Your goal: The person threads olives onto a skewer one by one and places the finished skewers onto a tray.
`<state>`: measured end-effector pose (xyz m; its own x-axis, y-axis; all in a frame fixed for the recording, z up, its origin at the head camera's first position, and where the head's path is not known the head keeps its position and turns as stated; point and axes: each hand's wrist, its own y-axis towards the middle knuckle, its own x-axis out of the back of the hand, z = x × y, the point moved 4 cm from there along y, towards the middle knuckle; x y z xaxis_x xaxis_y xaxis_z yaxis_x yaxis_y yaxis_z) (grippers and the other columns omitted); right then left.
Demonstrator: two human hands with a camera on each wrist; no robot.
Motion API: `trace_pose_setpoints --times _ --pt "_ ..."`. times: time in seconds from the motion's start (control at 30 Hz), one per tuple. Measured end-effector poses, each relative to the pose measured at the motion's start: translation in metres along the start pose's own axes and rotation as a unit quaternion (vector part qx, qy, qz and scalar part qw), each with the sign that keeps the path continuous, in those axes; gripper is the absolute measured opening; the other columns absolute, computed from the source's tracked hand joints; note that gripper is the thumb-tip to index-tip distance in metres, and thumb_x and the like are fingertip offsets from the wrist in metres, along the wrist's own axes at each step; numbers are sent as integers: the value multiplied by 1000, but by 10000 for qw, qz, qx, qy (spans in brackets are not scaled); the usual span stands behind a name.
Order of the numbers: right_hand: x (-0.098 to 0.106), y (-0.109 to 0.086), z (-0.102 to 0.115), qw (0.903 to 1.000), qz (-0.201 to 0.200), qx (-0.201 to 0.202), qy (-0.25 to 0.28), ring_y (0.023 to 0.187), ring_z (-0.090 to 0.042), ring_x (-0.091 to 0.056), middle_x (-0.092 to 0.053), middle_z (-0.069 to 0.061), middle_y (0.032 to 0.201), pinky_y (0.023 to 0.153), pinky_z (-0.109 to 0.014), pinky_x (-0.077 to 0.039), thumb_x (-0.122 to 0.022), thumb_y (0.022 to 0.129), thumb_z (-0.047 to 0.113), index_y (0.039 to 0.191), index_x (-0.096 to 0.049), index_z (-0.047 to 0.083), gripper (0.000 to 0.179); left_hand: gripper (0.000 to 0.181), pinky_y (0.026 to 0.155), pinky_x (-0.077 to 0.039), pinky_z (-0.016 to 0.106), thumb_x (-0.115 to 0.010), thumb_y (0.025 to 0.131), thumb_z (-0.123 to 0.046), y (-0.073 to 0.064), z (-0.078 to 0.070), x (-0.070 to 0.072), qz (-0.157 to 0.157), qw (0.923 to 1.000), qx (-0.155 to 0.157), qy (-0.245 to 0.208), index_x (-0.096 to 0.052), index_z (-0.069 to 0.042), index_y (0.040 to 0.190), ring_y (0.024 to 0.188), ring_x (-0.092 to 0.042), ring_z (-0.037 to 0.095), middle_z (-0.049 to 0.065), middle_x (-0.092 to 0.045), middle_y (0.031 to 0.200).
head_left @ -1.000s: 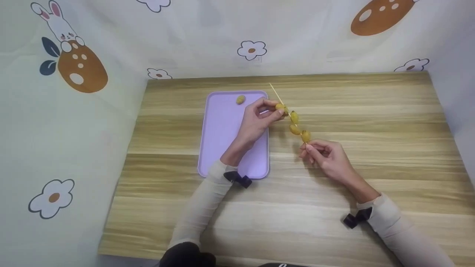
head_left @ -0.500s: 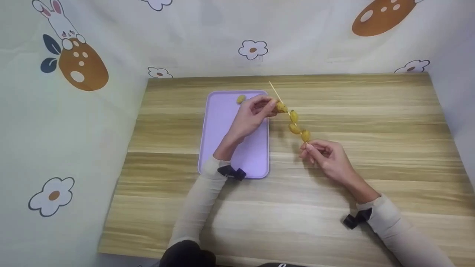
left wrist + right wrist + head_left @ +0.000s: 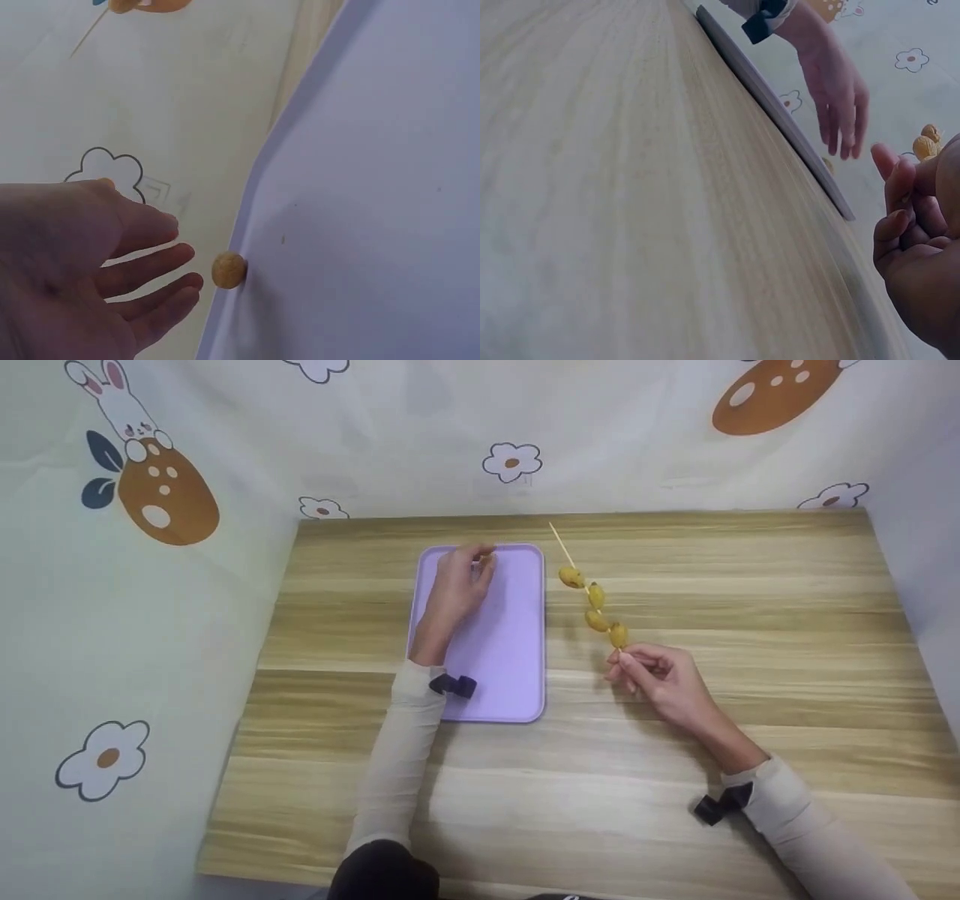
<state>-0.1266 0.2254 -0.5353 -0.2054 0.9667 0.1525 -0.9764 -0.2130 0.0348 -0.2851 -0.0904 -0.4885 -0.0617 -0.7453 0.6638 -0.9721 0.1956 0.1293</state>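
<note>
My right hand (image 3: 664, 679) pinches the lower end of a thin wooden skewer (image 3: 562, 545) between thumb and fingers. Several small yellow-brown oval fruits (image 3: 597, 621) are threaded along it, and its bare tip slants up to the far left. Over the far end of the lilac tray (image 3: 502, 682) hovers my left hand (image 3: 456, 589), holding nothing. The left wrist view shows its fingers extended toward one loose round fruit (image 3: 229, 270) on the tray, with a small gap between. The hand hides that fruit in the head view.
The tray lies on a wood-grain table (image 3: 322, 750), left of the skewer. Behind the table hangs a pale curtain (image 3: 412, 442) printed with flowers and rabbits. A black wrist camera (image 3: 724, 802) sits on each sleeve.
My left hand has let go of the topmost fruit on the skewer and moved left over the tray, covering the loose fruit. The right hand and skewer have stayed nearly still.
</note>
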Motion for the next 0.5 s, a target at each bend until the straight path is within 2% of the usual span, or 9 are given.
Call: trace_pose_setpoints --times 0.1,0.17,0.33,0.5 --pt "-1 0 0 10000 11 13 1 64 -20 -65 -80 -18 89 56 -22 -56 -67 108 10 111 -79 -1 16 32 112 -59 37 -65 107 -7 1 6 -5 199 9990 -6 389 -69 2 138 124 -70 30 18 -75 129" --pt "-2 0 0 10000 35 23 0 64 -19 -64 -80 -20 89 55 -21 -55 -67 108 11 111 -78 -2 18 27 108 -59 38 -66 105 -2 1 9 -7 248 9984 11 506 -71 2 132 118 -69 29 17 -74 122" --pt "-1 0 1 10000 65 12 -35 63 -16 -63 -79 -24 90 53 -19 -51 -67 109 11 112 -78 -5 20 19 103 -61 38 -67 103 3 4 15 -9 151 9978 151 635 -74 3 121 111 -67 26 15 -73 114" --pt "1 -1 1 10000 52 11 -53 64 -13 -63 -79 -23 90 52 -18 -50 -67 108 11 112 -78 -4 19 25 100 -63 35 -70 104 -1 6 16 -11 -52 9976 249 648 -74 3 128 111 -72 28 17 -77 118"
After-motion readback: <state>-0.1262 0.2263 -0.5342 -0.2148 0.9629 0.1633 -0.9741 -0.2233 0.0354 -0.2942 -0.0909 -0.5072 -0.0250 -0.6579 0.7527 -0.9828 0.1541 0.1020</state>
